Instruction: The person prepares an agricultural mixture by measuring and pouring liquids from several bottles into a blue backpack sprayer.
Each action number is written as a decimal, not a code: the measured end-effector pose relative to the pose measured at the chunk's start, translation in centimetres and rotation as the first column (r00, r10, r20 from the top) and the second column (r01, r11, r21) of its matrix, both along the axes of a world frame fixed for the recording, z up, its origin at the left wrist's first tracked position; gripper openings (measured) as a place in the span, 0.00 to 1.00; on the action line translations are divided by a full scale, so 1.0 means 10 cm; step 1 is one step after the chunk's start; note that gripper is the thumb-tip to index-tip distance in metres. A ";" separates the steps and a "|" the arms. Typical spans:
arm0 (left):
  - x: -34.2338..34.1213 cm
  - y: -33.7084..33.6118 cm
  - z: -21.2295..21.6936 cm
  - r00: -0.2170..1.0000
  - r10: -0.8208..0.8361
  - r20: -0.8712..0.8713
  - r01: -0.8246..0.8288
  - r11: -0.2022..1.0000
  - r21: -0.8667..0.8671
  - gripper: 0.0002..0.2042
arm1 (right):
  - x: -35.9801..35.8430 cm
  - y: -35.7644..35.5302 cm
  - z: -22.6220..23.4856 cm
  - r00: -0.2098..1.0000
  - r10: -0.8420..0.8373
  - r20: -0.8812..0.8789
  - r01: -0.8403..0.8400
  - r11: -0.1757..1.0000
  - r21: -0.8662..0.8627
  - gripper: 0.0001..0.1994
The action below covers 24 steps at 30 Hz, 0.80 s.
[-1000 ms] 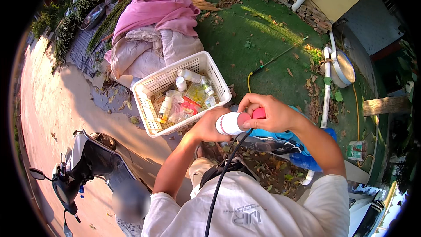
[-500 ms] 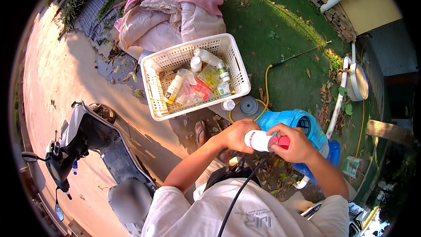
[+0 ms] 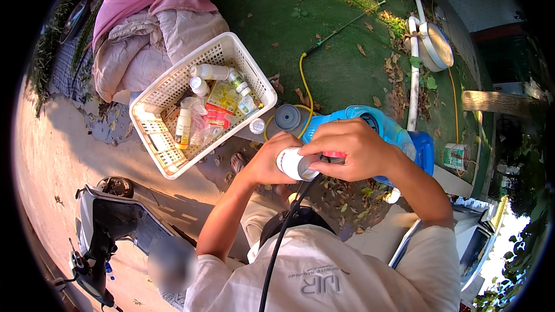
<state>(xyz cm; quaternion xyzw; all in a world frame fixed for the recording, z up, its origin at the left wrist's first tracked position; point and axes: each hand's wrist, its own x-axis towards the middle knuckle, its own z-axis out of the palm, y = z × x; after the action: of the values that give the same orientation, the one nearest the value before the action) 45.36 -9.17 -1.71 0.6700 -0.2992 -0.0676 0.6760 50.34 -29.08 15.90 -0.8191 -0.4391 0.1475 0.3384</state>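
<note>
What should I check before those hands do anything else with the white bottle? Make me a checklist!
1. White bottle held in the left hand: ok.
2. Red cap off the bottle, in the right hand: ok.
3. Bottle's mouth free of any seal: cannot tell.
4. Blue container uncovered: ok, its dark opening shows.
5. Gloves on: not ok, both hands are bare.

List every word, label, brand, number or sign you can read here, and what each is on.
White shirt: large grey lettering with smaller lines; not copied out here.
White container in the left hand: markings too small to read.
Yellow-labelled bottle and red packet in the white basket: too small to read.
Green-labelled bucket: too small to read.
</note>
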 end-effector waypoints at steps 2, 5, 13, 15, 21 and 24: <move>0.01 0.02 0.02 1.000 -0.012 -0.021 0.012 0.999 0.031 0.27 | 0.05 0.02 0.02 0.991 0.077 0.110 -0.078 0.997 0.000 0.14; 0.03 0.01 0.12 1.000 0.011 -0.029 -0.009 0.998 0.061 0.25 | 0.11 0.02 0.04 0.963 0.166 0.210 -0.156 0.986 -0.065 0.12; 0.02 0.00 0.12 0.999 0.048 -0.022 -0.047 0.997 0.062 0.25 | 0.10 0.07 -0.02 0.908 0.238 0.345 -0.215 0.971 -0.103 0.08; 0.02 -0.02 0.13 0.998 0.054 -0.018 -0.052 0.997 0.064 0.25 | 0.12 0.06 -0.02 0.913 0.236 0.332 -0.216 0.972 -0.096 0.08; -0.01 0.01 0.10 0.995 0.080 -0.057 -0.077 0.996 0.050 0.25 | 0.18 0.09 -0.08 0.951 0.185 0.247 -0.186 0.982 -0.021 0.07; -0.09 0.17 -0.05 0.985 0.162 -0.054 -0.158 0.985 0.072 0.26 | 0.25 0.01 -0.23 1.000 0.006 -0.021 -0.003 0.991 0.132 0.13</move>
<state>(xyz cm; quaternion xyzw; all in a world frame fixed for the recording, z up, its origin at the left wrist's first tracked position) 44.41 -7.50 -2.25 0.7121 -0.2217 -0.0429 0.6648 52.80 -28.95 13.60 -0.7924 -0.4460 0.1273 0.3963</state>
